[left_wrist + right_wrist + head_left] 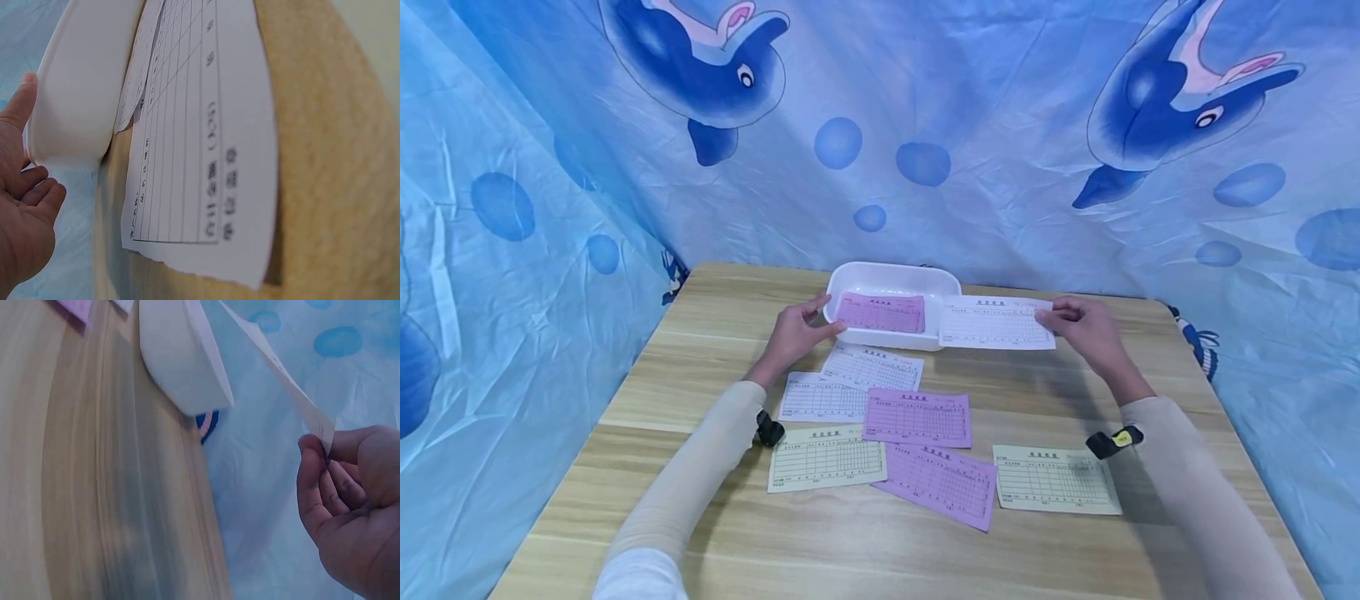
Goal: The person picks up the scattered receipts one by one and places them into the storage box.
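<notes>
White tray (891,339): stands at the far side of the bench (718,321), near the blue backdrop (1000,108); holds printed purple paper, with bare white bottom beside it.
Left hand (792,335): grips the near-left end of the tray with thumb and partly curled fingers at the rim; has hold of nothing else.
Right hand (1086,333): pinches the right end of a slip between thumb and fingertips, pressed together with only paper between; leaves the other fingers loosely curled.
Held white slip (996,323): hangs above the bench, apart from the tray in the right wrist view; overlaps the tray's right end in the head view; not yet inside.
Purple slip in the tray (882,313): lies toward the left; single or stacked, impossible to tell.
White pair (823,397): lies overlapped just in front of the tray.
Purple pair (917,418): lies overlapped, nearer the front.
Left green slip (827,460): lies just beside the purple pair, touching.
Right green slip (1056,481): lies alone, toward the right.
Progress: partway, judging by the layout; done, purple paper inside the tray; in hand, one white slip at the edge; left outside, two white, two purple, two green.
</notes>
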`<act>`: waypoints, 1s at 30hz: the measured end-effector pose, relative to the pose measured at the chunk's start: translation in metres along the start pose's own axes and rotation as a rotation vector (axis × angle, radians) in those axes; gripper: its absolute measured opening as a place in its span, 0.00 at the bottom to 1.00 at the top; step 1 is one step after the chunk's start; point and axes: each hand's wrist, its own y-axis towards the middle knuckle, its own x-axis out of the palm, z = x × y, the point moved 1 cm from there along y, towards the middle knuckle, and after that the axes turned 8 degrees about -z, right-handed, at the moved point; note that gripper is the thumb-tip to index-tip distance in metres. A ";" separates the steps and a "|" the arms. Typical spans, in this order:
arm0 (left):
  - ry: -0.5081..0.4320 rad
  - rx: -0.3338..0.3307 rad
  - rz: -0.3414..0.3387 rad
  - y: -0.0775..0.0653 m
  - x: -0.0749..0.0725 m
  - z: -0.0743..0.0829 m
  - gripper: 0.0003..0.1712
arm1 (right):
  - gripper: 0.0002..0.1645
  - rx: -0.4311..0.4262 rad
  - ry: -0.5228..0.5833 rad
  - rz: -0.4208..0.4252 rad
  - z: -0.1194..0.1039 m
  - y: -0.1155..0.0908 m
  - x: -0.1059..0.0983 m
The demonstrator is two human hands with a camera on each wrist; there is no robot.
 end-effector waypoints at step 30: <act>-0.023 0.009 0.005 -0.002 0.001 -0.001 0.48 | 0.22 0.012 0.347 0.006 -0.078 0.074 0.074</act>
